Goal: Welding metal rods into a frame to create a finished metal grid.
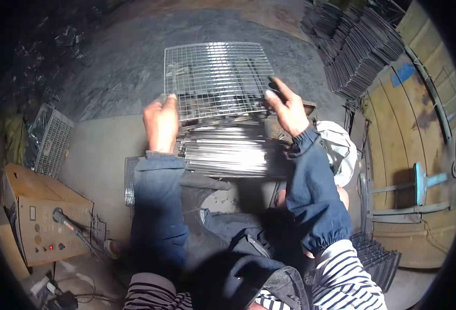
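Observation:
A rectangular wire mesh rack (217,77) is raised in front of me, tilted, its fine bars catching the light. My left hand (160,124) is closed on its near left corner, with the thumb on top. At the right edge, my right hand (290,111) grips the rack between thumb and fingers; the fingertips beneath are partly hidden. Below the rack lies a stack of shiny metal rods or racks (222,151), its far part seen through the mesh.
A box-shaped machine (52,222) with a knob, cable and red light stands at lower left. Mesh panels (55,142) lean behind it. Stacked dark racks (365,51) fill the far right. White cloth (339,150) lies beside my right forearm; a yellowish panel (408,113) stands beyond.

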`<move>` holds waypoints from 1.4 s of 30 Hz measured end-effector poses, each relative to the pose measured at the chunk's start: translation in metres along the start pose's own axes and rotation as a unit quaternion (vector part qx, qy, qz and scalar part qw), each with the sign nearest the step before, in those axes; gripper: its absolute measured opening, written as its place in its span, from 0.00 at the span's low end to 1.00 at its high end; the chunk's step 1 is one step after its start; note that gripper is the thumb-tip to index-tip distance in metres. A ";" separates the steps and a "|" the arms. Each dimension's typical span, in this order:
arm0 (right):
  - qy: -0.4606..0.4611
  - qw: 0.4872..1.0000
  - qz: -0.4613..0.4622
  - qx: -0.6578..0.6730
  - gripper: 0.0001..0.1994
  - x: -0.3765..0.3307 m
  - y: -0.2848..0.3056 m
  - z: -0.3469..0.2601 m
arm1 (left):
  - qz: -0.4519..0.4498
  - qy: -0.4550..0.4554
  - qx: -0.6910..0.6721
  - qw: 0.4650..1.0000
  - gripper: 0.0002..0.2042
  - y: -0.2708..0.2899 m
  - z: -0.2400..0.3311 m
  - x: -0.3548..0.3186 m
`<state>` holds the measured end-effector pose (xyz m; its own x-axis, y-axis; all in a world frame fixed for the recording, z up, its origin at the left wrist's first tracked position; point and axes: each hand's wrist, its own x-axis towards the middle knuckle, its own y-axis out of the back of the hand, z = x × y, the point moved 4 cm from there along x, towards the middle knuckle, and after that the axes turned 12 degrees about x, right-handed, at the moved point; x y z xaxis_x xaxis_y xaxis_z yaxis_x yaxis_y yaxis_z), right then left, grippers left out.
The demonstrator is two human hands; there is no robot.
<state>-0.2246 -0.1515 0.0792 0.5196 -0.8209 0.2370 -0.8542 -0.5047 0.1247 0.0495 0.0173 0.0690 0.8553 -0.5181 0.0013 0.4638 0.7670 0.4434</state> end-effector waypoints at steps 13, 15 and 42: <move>0.109 0.957 -0.046 -0.265 0.31 0.003 0.040 0.031 | 0.083 -0.142 0.321 0.933 0.23 -0.035 -0.008 0.001; 0.131 0.940 -0.053 -0.311 0.27 -0.032 0.068 0.014 | 0.140 -0.316 0.259 0.902 0.25 -0.027 0.017 -0.018; -0.070 0.983 0.028 -0.167 0.26 -0.165 0.115 0.029 | 0.008 -0.550 0.472 0.689 0.23 -0.170 0.020 -0.079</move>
<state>-0.4085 -0.0820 0.0261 0.4491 -0.8854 0.1199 -0.8270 -0.3612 0.4308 -0.1020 -0.0794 0.0110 -0.0732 -0.8837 0.4622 -0.3440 0.4574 0.8200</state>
